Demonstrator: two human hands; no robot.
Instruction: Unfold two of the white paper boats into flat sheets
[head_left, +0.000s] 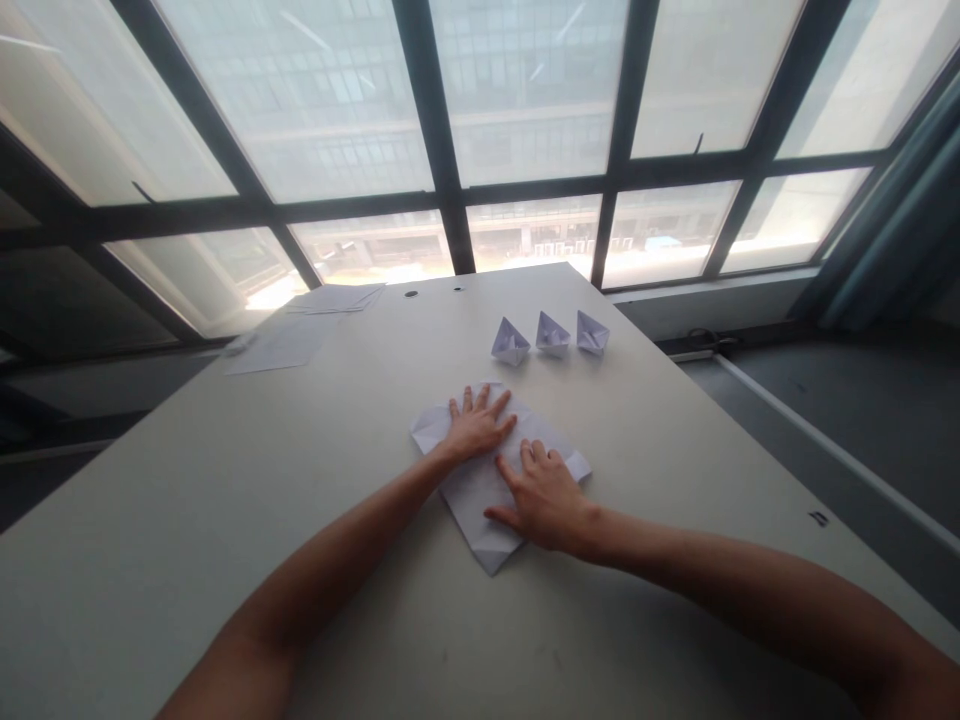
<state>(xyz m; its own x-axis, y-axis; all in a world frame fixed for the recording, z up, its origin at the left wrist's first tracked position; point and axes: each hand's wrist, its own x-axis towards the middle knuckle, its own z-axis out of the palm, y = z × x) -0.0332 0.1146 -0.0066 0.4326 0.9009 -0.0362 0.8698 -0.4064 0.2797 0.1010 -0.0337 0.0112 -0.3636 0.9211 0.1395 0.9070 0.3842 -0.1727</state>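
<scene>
I can't read any words or numbers here. The small dark patch (818, 518) near the right edge of my table (225, 520) is too tiny for me to see any letters, and the little white shapes (564, 247) outside the window (529, 90) look too blurry to read

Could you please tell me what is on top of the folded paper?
The left hand and right hand rest on the folded paper; its surface beneath them is hidden.
</scene>
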